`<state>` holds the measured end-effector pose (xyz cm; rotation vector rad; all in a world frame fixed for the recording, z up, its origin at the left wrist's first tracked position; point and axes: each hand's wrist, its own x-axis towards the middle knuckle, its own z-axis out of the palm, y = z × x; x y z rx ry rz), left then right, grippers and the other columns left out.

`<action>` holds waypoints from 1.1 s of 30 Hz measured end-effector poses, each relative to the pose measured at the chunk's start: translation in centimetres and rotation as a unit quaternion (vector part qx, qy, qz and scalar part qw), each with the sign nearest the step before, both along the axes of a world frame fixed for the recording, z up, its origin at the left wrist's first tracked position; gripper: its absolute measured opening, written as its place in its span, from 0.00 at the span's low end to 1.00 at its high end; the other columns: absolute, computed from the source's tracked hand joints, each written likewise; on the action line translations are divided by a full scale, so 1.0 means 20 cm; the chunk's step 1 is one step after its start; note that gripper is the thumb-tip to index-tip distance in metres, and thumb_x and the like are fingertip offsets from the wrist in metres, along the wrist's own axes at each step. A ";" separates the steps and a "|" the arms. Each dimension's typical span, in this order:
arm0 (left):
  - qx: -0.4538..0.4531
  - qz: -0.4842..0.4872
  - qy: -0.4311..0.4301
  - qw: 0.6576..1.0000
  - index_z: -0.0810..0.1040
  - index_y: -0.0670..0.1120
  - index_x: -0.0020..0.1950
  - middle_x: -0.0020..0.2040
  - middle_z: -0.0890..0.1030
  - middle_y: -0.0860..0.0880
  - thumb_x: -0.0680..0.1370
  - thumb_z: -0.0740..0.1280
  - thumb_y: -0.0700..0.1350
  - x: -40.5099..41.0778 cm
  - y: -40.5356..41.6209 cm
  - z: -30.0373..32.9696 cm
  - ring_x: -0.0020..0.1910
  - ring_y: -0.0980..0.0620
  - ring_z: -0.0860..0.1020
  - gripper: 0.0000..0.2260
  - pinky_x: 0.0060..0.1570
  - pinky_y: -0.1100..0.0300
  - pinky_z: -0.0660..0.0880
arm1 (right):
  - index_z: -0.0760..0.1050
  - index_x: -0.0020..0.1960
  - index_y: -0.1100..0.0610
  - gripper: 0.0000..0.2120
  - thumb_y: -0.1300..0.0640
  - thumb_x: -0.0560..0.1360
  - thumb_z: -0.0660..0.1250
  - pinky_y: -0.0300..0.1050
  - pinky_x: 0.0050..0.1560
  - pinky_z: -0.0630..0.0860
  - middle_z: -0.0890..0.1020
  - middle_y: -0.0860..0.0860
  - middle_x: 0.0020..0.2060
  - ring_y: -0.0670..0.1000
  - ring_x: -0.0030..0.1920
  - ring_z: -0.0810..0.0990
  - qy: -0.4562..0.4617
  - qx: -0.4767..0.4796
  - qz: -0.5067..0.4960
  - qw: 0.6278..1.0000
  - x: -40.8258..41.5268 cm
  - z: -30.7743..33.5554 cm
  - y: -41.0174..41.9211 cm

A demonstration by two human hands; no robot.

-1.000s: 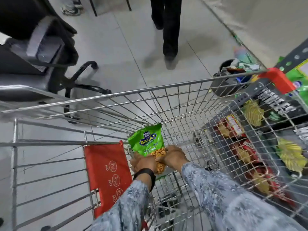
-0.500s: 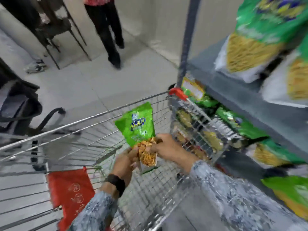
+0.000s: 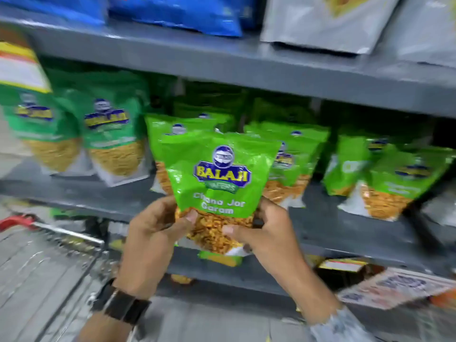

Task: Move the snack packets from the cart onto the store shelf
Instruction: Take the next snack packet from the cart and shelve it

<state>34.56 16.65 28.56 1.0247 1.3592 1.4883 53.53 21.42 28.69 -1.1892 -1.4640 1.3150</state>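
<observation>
I hold a green snack packet (image 3: 219, 178) upright with both hands, in front of the middle grey shelf (image 3: 328, 225). My left hand (image 3: 153, 233) grips its lower left corner and my right hand (image 3: 269, 233) grips its lower right corner. Similar green packets (image 3: 293, 154) stand in a row on the shelf right behind it. The wire cart (image 3: 49, 253) with its red corner is at the lower left, its inside blurred.
Taller green packets (image 3: 111, 134) stand at the left of the same shelf. Blue bags (image 3: 177, 13) and grey bags (image 3: 328, 21) lie on the shelf above. A lower shelf holds more packets (image 3: 392, 287) at the right.
The packet has been lifted out of the cart and carried up to the middle shelf. My view has swung from the cart and floor to the shelves. Both hands still hold the packet.
</observation>
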 end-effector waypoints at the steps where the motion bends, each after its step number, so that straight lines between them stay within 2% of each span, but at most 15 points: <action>1: 0.000 -0.030 0.007 1.000 0.85 0.43 0.53 0.48 0.89 0.48 0.74 0.72 0.33 0.17 0.06 0.00 0.43 0.57 0.83 0.10 0.46 0.65 0.79 | 0.84 0.45 0.47 0.16 0.63 0.61 0.79 0.31 0.29 0.72 0.86 0.42 0.32 0.38 0.29 0.78 -0.002 0.003 -0.037 0.999 0.17 0.01 -0.01; 3: 0.000 -0.084 0.027 0.996 0.85 0.42 0.52 0.45 0.89 0.50 0.74 0.73 0.33 0.47 0.18 -0.02 0.40 0.59 0.82 0.09 0.42 0.67 0.78 | 0.84 0.42 0.50 0.17 0.70 0.63 0.79 0.32 0.30 0.73 0.86 0.42 0.31 0.38 0.29 0.79 -0.006 0.005 -0.103 0.995 0.46 0.01 0.00; 5: -0.002 -0.129 0.034 0.991 0.85 0.42 0.52 0.47 0.89 0.45 0.72 0.76 0.38 0.71 0.31 -0.05 0.42 0.55 0.82 0.09 0.46 0.59 0.80 | 0.82 0.41 0.53 0.18 0.75 0.65 0.77 0.31 0.30 0.74 0.85 0.40 0.28 0.36 0.28 0.79 -0.017 0.000 -0.167 0.986 0.71 -0.02 0.04; 7: -0.003 -0.151 0.054 0.987 0.85 0.42 0.48 0.44 0.87 0.42 0.69 0.76 0.46 0.96 0.44 -0.09 0.40 0.53 0.79 0.11 0.45 0.56 0.76 | 0.81 0.40 0.53 0.16 0.73 0.65 0.78 0.30 0.28 0.71 0.83 0.39 0.25 0.36 0.25 0.76 -0.040 0.010 -0.221 0.974 0.96 -0.05 0.11; 9: -0.001 -0.169 0.063 0.984 0.82 0.45 0.42 0.35 0.85 0.51 0.70 0.77 0.45 1.17 0.57 -0.12 0.35 0.58 0.75 0.07 0.40 0.61 0.73 | 0.82 0.40 0.52 0.15 0.70 0.64 0.79 0.32 0.28 0.69 0.82 0.39 0.25 0.37 0.24 0.74 -0.063 0.021 -0.249 0.966 1.15 -0.06 0.19; 10: -0.003 -0.180 0.054 0.982 0.81 0.46 0.43 0.35 0.84 0.54 0.71 0.77 0.42 1.27 0.62 -0.12 0.34 0.60 0.76 0.06 0.40 0.63 0.74 | 0.83 0.42 0.52 0.15 0.70 0.64 0.79 0.34 0.29 0.69 0.83 0.41 0.27 0.37 0.24 0.74 -0.072 0.021 -0.261 0.962 1.24 -0.07 0.23; 12: -0.012 -0.191 0.049 0.980 0.81 0.42 0.51 0.44 0.86 0.47 0.72 0.76 0.39 1.44 0.71 -0.15 0.41 0.55 0.79 0.10 0.46 0.60 0.78 | 0.84 0.45 0.51 0.18 0.67 0.60 0.80 0.40 0.33 0.73 0.86 0.44 0.34 0.39 0.28 0.78 -0.086 0.027 -0.292 0.952 1.38 -0.11 0.31; 14: -0.016 -0.208 0.058 0.976 0.80 0.39 0.57 0.48 0.84 0.44 0.72 0.76 0.37 1.56 0.77 -0.20 0.46 0.50 0.79 0.14 0.47 0.62 0.78 | 0.84 0.48 0.49 0.22 0.59 0.54 0.80 0.52 0.43 0.83 0.89 0.49 0.42 0.50 0.38 0.86 -0.104 0.046 -0.328 0.938 1.49 -0.18 0.37; 17: -0.023 -0.238 0.090 0.967 0.78 0.50 0.53 0.45 0.82 0.52 0.72 0.76 0.34 1.62 0.82 -0.33 0.44 0.57 0.81 0.16 0.52 0.60 0.78 | 0.82 0.56 0.52 0.29 0.59 0.55 0.82 0.66 0.56 0.83 0.90 0.52 0.46 0.58 0.49 0.88 -0.098 0.040 -0.356 0.929 1.63 -0.35 0.42; 19: -0.022 -0.258 0.123 0.958 0.77 0.54 0.57 0.47 0.83 0.58 0.72 0.76 0.35 1.62 0.82 -0.40 0.42 0.68 0.81 0.20 0.52 0.63 0.79 | 0.80 0.59 0.53 0.29 0.63 0.60 0.82 0.63 0.60 0.82 0.90 0.51 0.48 0.54 0.51 0.88 -0.103 0.033 -0.355 0.928 1.69 -0.41 0.40; 23: -0.018 -0.274 0.158 0.949 0.77 0.59 0.55 0.48 0.83 0.63 0.73 0.75 0.36 1.60 0.79 -0.46 0.43 0.69 0.82 0.20 0.45 0.74 0.75 | 0.82 0.63 0.55 0.25 0.59 0.67 0.82 0.43 0.57 0.80 0.89 0.48 0.50 0.50 0.53 0.87 -0.166 0.010 -0.324 0.931 1.71 -0.48 0.31; 26: -0.032 -0.276 0.159 0.947 0.79 0.56 0.57 0.48 0.84 0.56 0.70 0.77 0.34 1.60 0.80 -0.41 0.47 0.56 0.83 0.22 0.43 0.70 0.77 | 0.85 0.57 0.57 0.17 0.57 0.69 0.80 0.23 0.45 0.71 0.87 0.47 0.47 0.48 0.49 0.85 -0.203 0.019 -0.340 0.918 1.71 -0.48 0.29; 29: -0.057 -0.309 0.061 0.947 0.74 0.50 0.70 0.56 0.84 0.49 0.70 0.77 0.34 1.59 0.84 -0.21 0.54 0.51 0.82 0.31 0.47 0.65 0.79 | 0.84 0.57 0.55 0.16 0.57 0.70 0.80 0.33 0.50 0.75 0.88 0.46 0.49 0.41 0.49 0.85 -0.204 0.012 -0.328 0.922 1.71 -0.47 0.29; 31: -0.020 -0.284 0.045 0.957 0.76 0.52 0.68 0.59 0.85 0.51 0.72 0.77 0.42 1.61 0.89 -0.02 0.57 0.54 0.82 0.25 0.52 0.61 0.77 | 0.84 0.57 0.54 0.16 0.56 0.70 0.80 0.42 0.56 0.78 0.88 0.46 0.50 0.41 0.51 0.85 -0.211 0.015 -0.321 0.923 1.72 -0.47 0.28; 33: 0.021 -0.226 0.021 0.974 0.81 0.49 0.60 0.55 0.85 0.50 0.74 0.75 0.44 1.64 0.96 0.12 0.53 0.52 0.82 0.15 0.57 0.54 0.78 | 0.84 0.56 0.54 0.15 0.54 0.71 0.79 0.48 0.57 0.80 0.89 0.49 0.48 0.50 0.52 0.86 -0.223 0.021 -0.324 0.919 1.71 -0.47 0.27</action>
